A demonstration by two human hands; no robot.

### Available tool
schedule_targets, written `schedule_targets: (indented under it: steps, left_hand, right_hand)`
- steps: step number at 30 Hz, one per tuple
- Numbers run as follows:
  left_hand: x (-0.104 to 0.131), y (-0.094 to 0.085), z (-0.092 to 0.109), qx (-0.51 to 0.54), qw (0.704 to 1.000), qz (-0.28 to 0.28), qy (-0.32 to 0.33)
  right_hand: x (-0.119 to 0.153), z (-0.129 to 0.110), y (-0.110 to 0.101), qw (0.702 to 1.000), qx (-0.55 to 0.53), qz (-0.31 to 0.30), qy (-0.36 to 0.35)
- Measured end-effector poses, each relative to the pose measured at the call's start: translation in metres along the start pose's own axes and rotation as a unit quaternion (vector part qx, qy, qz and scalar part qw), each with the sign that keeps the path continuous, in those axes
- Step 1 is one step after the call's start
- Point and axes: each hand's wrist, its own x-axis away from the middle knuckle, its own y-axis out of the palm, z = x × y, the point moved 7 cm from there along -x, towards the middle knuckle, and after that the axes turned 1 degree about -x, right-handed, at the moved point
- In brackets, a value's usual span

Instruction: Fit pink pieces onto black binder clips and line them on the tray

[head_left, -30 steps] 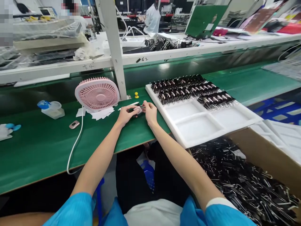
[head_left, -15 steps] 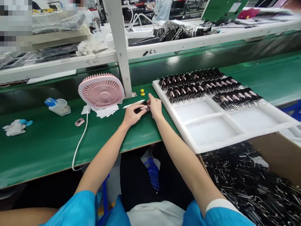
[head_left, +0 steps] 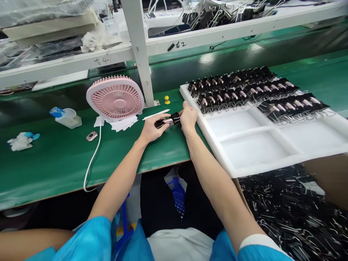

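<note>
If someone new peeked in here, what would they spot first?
Probably the pink fan, left of centre on the green table. Then the white tray at right, bearing rows of black clips, and the box below, heaped with more. In the middle, the left hand and right hand hold a small pinkish part.

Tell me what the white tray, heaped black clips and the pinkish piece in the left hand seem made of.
White tray: likely plastic foam, matte, going by its thick, rounded walls; solid plastic remains possible.
Heaped black clips: apparently metal, with dark, probably coated bodies and bare wire handles glinting silvery.
Pinkish piece: smooth, slightly glossy, judging by its pale highlight; metal or coated plastic, too small to tell.
</note>
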Motion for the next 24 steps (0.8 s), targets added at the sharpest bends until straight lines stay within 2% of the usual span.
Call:
schedule_targets:
  steps: [6,11,15,24]
  left_hand:
    - [-0.001,0.005,-0.005,0.025,1.0,0.007,0.0]
    - [-0.001,0.007,-0.009,0.042,0.999,0.006,-0.016]
    - [-0.002,0.006,-0.01,0.043,0.999,0.003,-0.013]
    - [-0.003,0.003,-0.011,0.04,0.999,0.012,-0.017]
  right_hand:
    - [0.007,-0.003,0.0,1.0,0.003,0.011,0.004]
    - [0.008,-0.003,0.003,1.0,0.016,-0.013,0.021]
    - [0.008,-0.003,0.001,1.0,0.023,-0.008,0.016]
    - [0.022,-0.019,0.0,0.999,0.036,-0.022,0.012]
